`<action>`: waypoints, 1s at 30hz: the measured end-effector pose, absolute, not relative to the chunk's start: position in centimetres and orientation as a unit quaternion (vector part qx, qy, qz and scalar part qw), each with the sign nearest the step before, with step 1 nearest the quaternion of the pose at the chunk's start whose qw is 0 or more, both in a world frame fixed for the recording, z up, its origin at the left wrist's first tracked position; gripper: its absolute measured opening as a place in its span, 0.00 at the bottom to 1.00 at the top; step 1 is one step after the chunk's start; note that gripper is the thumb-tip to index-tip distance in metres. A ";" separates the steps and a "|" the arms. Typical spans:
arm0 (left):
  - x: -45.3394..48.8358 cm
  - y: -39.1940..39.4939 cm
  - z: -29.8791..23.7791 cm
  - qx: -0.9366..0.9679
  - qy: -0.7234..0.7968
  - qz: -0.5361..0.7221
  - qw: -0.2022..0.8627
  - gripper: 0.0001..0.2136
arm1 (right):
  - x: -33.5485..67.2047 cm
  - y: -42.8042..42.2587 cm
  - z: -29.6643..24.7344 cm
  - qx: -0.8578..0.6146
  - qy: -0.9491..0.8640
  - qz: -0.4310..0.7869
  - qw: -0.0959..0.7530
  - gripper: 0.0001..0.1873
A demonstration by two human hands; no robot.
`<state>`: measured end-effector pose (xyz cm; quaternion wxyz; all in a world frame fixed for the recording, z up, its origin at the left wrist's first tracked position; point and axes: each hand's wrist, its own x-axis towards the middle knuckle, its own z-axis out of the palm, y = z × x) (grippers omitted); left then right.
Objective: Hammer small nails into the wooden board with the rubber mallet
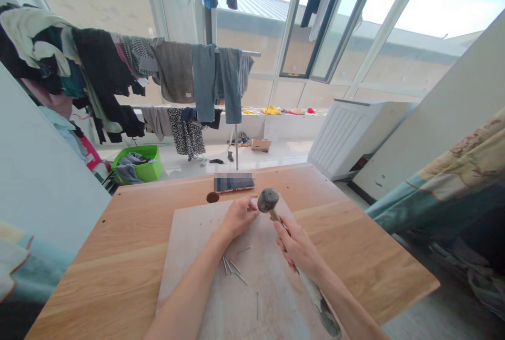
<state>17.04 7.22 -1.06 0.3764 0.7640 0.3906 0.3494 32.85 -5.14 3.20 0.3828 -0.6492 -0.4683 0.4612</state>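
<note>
My right hand [294, 240] is wrapped round the handle of a hammer [268, 200], whose dark head is raised beside my left hand. Over the far part of a pale wooden board [181, 245], my left hand [240, 216] has its fingers drawn together in a pinch. Whatever is between those fingertips is too small to make out. Several loose nails [235, 267] lie on the board near my left forearm, and a single nail [258, 306] lies closer to me. Small dark spots show at the board's far left.
The board rests on a wooden table [106, 245]. Beyond it lie a phone [234, 182] and a round dark hole cover [213, 197]. A laundry rack [237, 145], a green basket [153, 163] and a white appliance [347, 135] stand past the table; a curtain [430, 187] hangs right.
</note>
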 end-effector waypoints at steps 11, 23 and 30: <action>16.9 7.5 -1.8 0.766 0.391 0.350 0.369 0.21 | 33.3 -6.4 9.2 -0.602 -0.514 0.400 0.462 0.25; 17.0 7.2 -1.4 0.772 0.388 0.352 0.359 0.20 | 32.4 -5.5 6.1 -0.624 -0.511 0.403 0.432 0.19; 16.9 7.4 -2.0 0.771 0.393 0.350 0.358 0.21 | 32.8 -6.7 9.8 -0.611 -0.514 0.366 0.479 0.27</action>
